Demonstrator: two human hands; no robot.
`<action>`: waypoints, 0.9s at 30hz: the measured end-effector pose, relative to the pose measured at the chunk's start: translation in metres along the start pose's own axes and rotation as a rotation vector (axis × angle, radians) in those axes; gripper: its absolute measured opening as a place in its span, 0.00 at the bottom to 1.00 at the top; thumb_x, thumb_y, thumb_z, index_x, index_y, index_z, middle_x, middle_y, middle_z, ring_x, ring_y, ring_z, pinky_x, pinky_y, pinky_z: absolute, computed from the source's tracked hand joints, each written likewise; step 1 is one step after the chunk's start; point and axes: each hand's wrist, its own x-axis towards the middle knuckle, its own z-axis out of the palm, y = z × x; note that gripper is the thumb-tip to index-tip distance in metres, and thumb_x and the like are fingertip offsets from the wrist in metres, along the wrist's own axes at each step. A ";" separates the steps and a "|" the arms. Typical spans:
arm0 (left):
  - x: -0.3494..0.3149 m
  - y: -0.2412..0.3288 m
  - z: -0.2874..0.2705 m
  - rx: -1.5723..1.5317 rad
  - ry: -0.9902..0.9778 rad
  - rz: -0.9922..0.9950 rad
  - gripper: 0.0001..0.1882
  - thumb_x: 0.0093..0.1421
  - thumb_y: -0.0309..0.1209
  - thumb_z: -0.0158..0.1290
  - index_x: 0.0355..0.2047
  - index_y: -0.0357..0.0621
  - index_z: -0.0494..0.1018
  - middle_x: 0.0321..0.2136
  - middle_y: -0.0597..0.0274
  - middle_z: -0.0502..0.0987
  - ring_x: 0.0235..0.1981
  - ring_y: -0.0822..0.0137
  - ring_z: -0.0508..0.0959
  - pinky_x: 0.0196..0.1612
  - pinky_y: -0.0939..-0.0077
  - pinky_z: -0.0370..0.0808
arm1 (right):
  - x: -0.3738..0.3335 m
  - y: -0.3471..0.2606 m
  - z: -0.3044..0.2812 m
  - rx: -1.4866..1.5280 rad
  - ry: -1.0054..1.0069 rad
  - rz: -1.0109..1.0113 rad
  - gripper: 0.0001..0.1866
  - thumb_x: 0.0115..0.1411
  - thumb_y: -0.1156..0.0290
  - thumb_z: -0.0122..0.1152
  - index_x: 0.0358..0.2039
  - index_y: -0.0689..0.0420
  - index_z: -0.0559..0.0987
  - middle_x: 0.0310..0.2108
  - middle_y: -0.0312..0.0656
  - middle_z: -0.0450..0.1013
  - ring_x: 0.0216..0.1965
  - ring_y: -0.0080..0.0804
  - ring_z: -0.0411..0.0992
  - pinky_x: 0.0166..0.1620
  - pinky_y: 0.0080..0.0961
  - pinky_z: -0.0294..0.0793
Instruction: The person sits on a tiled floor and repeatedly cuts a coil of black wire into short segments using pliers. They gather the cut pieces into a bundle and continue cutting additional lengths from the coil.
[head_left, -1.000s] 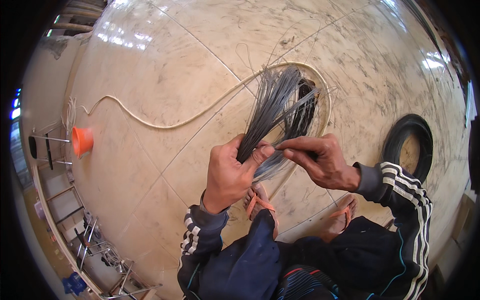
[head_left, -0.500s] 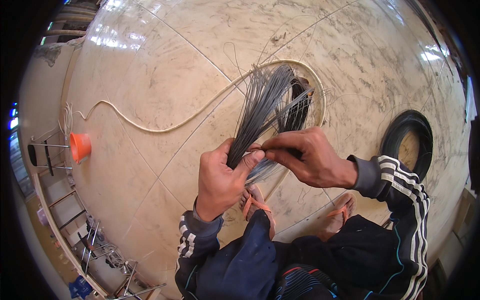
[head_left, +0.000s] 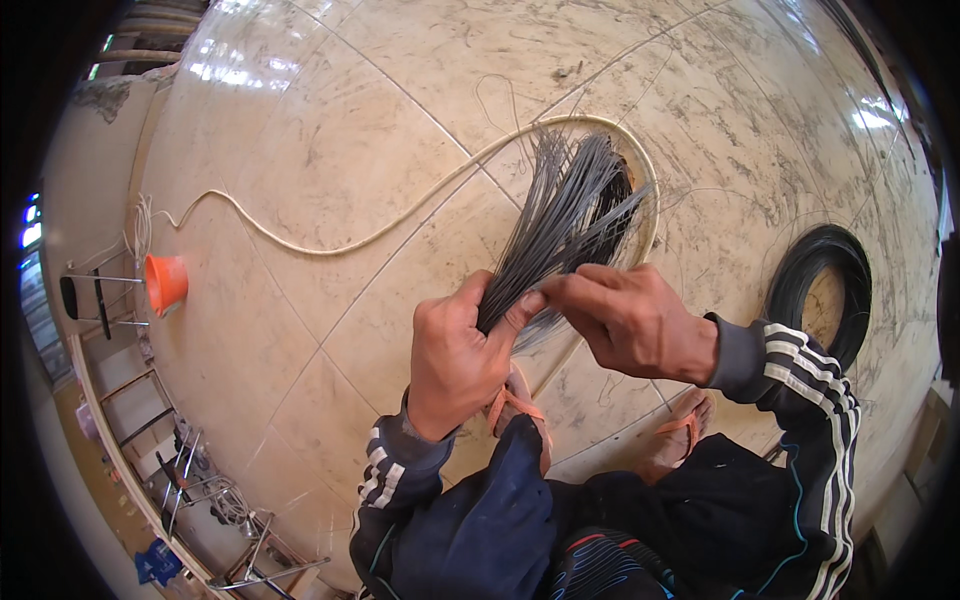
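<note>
1. So, floor (head_left: 300, 160): large cream tiles, pale joints running diagonally, dark scuffs mostly between 12 and 3 o'clock (clock centred on the view). Glossy; light glares off it near 10–11 and 2.
2. Cream cord (head_left: 325, 251) snakes in from about 9–10, near loose white cords (head_left: 143, 225), and curves around the far end of the wire bundle (head_left: 550, 215).
3. Orange bucket (head_left: 166, 285) at 9, beside a black-padded metal frame (head_left: 69, 297). Wall (head_left: 88, 170) at 10, chipped near its top. More metal-framed furniture toward 8, with a blue item (head_left: 158, 563) there.
4. Black wire coil (head_left: 857, 285) flat on the floor at 3.
5. Wire bundle: just above centre, fanning toward 1. Left hand (head_left: 455, 355), near 6–7, grips its near end.
6. Right hand (head_left: 640, 325) at 3–4: thumb and index narrowed at the left thumb tip. Can't tell if a strand sits between them.
7. Hidden: bundle's lower end, behind the hands. Darker mass just past the bundle at 1–2: can't make it out.
8. Fisheye rim blacks out the corners; clutter at 8 too small to sort; sleeves (head_left: 800, 360) and trousers (head_left: 470, 500) cover the floor around 6.
</note>
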 end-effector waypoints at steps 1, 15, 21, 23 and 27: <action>0.001 0.001 0.000 0.019 0.001 0.006 0.14 0.62 0.33 0.59 0.35 0.29 0.76 0.20 0.60 0.77 0.23 0.78 0.71 0.28 0.80 0.69 | 0.001 0.001 0.001 0.067 0.016 0.033 0.09 0.56 0.76 0.60 0.38 0.58 0.77 0.22 0.42 0.70 0.21 0.40 0.74 0.22 0.34 0.72; 0.008 -0.004 0.014 -0.036 0.256 0.201 0.19 0.60 0.40 0.59 0.29 0.32 0.74 0.11 0.52 0.70 0.11 0.62 0.71 0.18 0.70 0.65 | -0.003 -0.003 -0.016 0.354 0.066 0.553 0.10 0.62 0.73 0.56 0.40 0.64 0.80 0.29 0.48 0.78 0.29 0.29 0.75 0.35 0.26 0.73; 0.003 -0.006 0.015 -0.020 0.228 0.176 0.22 0.58 0.45 0.62 0.28 0.34 0.73 0.11 0.57 0.68 0.12 0.68 0.66 0.18 0.72 0.64 | -0.012 -0.010 -0.030 0.205 0.111 0.421 0.11 0.60 0.73 0.58 0.41 0.64 0.80 0.28 0.47 0.76 0.27 0.29 0.74 0.35 0.25 0.73; 0.004 -0.006 0.011 -0.049 0.245 0.197 0.23 0.57 0.45 0.62 0.27 0.33 0.73 0.11 0.58 0.66 0.13 0.72 0.63 0.18 0.74 0.63 | -0.012 -0.023 -0.043 0.048 0.047 0.322 0.10 0.60 0.75 0.57 0.40 0.63 0.80 0.27 0.48 0.76 0.26 0.28 0.74 0.34 0.25 0.73; 0.001 -0.005 0.000 -0.038 0.352 0.178 0.23 0.58 0.45 0.62 0.26 0.32 0.73 0.11 0.61 0.65 0.15 0.76 0.60 0.18 0.77 0.60 | -0.021 -0.046 -0.070 0.061 0.135 0.284 0.10 0.63 0.78 0.52 0.43 0.62 0.79 0.27 0.46 0.75 0.27 0.25 0.73 0.34 0.24 0.74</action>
